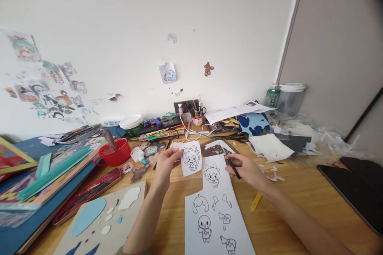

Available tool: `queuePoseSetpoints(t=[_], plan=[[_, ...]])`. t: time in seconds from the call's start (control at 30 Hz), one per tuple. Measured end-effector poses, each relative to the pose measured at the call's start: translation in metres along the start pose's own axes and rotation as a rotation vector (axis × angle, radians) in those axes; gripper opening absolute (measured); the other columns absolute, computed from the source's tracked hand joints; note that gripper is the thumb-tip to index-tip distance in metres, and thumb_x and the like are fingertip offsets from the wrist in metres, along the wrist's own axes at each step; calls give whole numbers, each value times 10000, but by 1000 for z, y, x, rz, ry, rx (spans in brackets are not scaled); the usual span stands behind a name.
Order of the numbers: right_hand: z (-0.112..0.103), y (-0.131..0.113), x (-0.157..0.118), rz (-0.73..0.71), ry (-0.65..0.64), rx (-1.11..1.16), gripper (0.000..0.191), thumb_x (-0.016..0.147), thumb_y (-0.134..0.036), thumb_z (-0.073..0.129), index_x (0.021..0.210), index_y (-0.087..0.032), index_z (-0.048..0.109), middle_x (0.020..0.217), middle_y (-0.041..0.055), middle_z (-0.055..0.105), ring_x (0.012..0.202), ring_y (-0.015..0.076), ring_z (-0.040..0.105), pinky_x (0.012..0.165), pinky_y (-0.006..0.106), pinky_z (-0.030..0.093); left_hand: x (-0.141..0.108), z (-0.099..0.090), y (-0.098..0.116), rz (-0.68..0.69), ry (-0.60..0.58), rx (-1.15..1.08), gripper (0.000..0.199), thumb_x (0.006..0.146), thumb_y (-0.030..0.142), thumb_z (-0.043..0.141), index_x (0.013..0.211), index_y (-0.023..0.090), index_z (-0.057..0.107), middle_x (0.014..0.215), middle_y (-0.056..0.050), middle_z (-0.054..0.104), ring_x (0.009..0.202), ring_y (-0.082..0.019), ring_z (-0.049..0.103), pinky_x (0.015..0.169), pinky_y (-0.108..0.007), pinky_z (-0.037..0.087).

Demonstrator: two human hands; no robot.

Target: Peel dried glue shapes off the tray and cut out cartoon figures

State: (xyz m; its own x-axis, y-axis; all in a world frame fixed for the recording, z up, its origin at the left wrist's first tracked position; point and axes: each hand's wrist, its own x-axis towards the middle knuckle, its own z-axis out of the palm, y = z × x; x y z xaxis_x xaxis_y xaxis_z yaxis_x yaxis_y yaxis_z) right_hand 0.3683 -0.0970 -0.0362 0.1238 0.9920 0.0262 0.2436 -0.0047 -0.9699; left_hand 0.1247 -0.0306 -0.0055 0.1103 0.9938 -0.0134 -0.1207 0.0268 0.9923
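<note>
My left hand (166, 165) pinches a small cut-out paper piece (191, 158) with a line drawing of a chibi figure. My right hand (243, 167) is closed around a slim cutting tool (233, 168) with a black handle and a thin silvery blade pointing up and left; its exact kind is unclear. The fingers of that hand are also at the upper right edge of a larger white sheet (217, 207) printed with figure outlines and separate parts. This sheet has a notch at its upper left, beside the small piece.
A board with blue and white cut shapes (119, 223) lies at left, near a red mug (115, 152) and a glue bottle (138, 154). A yellow knife (256, 201) and paper scraps (274, 175) are at right. A pen cup (197, 119) stands at the back, black tablets (353, 191) far right.
</note>
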Motion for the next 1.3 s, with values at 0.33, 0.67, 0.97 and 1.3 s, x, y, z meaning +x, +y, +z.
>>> queuePoseSetpoints(t=[0.33,0.67,0.97,1.3], plan=[[14,10,-10,-194,-71,-557,286,692,-204,561,960,-255,650,726,8,674,648,194,582,588,295,380,0,-1,2,13,38,-14,242,670,329,704,721,135,570,727,1,622,670,-107,565,669,-268,444],[18,4,-17,-290,-129,-787,556,684,-144,507,1205,-332,553,854,13,694,758,211,619,645,291,405,1,-3,3,45,127,-105,361,537,395,772,728,141,602,697,6,610,653,-105,555,647,-246,445],[11,-10,-22,-220,-44,-879,366,751,-183,480,1100,-268,549,784,-9,665,689,172,593,557,246,357,2,-7,5,21,149,-182,381,504,395,788,740,153,614,728,-11,642,679,-104,576,636,-207,438],[-12,-18,-71,-80,-109,-1170,305,684,-65,488,962,-154,578,850,112,673,793,299,618,606,331,382,1,-6,4,-2,115,-199,367,497,383,799,721,161,613,714,9,645,651,-91,569,633,-196,440]])
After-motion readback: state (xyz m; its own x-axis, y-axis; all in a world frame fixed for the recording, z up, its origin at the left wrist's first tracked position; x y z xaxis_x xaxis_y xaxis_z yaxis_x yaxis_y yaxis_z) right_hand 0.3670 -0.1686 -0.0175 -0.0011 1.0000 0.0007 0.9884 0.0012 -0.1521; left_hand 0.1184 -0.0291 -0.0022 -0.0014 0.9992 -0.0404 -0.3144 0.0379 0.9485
